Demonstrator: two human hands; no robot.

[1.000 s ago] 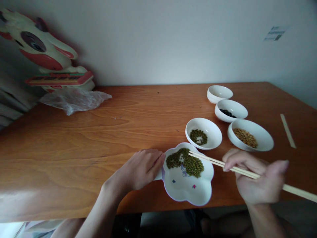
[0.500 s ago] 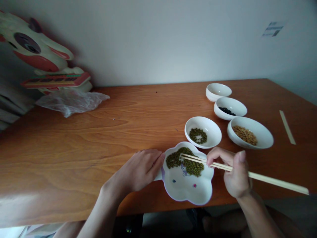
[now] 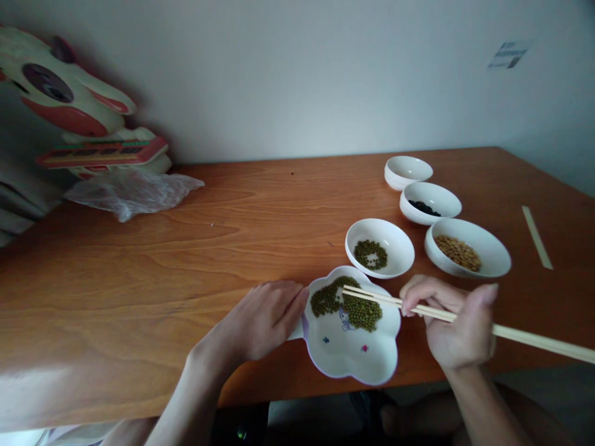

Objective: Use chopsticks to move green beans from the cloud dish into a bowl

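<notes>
Left hand: the left hand (image 3: 267,316) lies back upward, fingers together and closed over the dish handle (image 3: 296,332), a sliver of which shows below them; the knuckles stand at the dish's left edge.
Left forearm: slants up from the lower left, bent at the wrist so that the hand points rightward.
Right hand: the right hand (image 3: 450,319) pinches the chopsticks (image 3: 434,312), its palm turned inward and partly up, fingers bent round them, thumb sticking up and out to the right.
Right forearm: rises from the bottom edge, leaning left toward the hand.
Chopsticks: nearly level, close together, tips pointing left over the green beans (image 3: 365,313); whether a bean sits between the tips, I cannot tell.
Flower-shaped dish: the dish (image 3: 344,359) rests near the front edge of the tabletop (image 3: 186,248), between the two hands, beans heaped toward its back half.
Green-bean bowl: the nearest bowl (image 3: 400,251) stands just behind the dish.
Other bowls: a bowl of tan beans (image 3: 490,254) behind the right hand, a bowl of dark beans (image 3: 444,201) beyond it, and a white bowl (image 3: 409,168) farthest back.
</notes>
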